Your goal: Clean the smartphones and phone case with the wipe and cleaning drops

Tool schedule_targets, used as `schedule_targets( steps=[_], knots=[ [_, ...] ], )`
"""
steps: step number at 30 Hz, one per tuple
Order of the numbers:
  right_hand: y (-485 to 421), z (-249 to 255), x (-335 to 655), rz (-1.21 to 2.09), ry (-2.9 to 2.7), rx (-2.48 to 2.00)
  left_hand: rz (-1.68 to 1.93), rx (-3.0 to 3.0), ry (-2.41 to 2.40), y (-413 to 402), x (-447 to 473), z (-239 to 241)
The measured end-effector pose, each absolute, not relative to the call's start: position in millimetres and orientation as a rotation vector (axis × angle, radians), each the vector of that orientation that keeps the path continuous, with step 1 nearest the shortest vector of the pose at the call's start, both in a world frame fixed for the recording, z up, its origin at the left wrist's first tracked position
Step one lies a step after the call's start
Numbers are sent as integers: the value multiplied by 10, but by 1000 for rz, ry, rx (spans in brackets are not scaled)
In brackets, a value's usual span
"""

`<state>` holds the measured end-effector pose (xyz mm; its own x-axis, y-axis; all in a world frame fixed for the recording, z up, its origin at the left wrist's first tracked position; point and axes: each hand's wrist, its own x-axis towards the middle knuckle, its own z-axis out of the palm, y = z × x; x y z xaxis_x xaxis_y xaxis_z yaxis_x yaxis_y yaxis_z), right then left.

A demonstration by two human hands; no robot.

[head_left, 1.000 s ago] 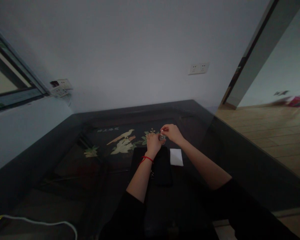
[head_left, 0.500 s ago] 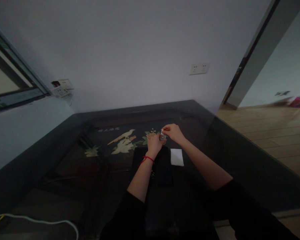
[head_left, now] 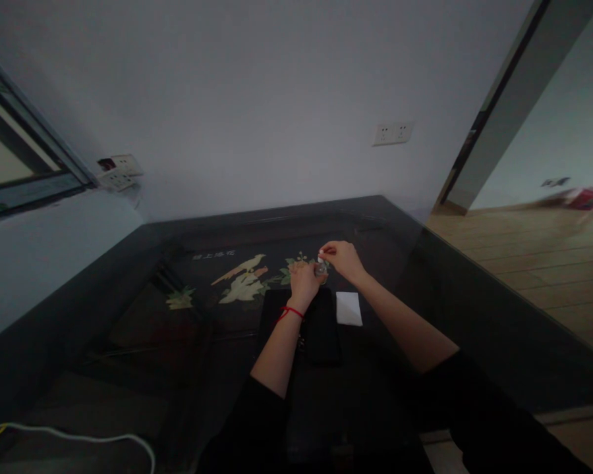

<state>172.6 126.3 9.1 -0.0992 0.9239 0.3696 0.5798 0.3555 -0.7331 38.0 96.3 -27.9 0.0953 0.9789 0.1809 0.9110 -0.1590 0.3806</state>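
Small silvery object [head_left: 320,268] pinched between left hand [head_left: 304,283] and right hand [head_left: 343,259] fingertips above dark glass table [head_left: 425,276]; risk of slippage onto glass if pinch loosens.

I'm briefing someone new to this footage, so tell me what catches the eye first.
Two bare hands meet mid-table: the left hand, a red string at its wrist, and the right hand pinch a small shiny object between them. Beside them lies a white paper rectangle, bright against the dark glossy table. A pale inlaid bird motif shows left of the hands.
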Motion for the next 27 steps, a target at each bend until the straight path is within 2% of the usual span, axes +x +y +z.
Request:
schedule_targets(
  steps=[12, 21, 27],
  knots=[
    [849, 493, 2058, 544, -1525, -1118, 597, 2177, 1930, 949, 370, -272],
    [338, -41, 2423, 692, -1474, -1289, 627, 2114, 1917, 995, 364, -340],
    [327, -136, 2405, 692, -1499, -1321, 606, 2122, 1907, 990, 359, -344]
  ],
)
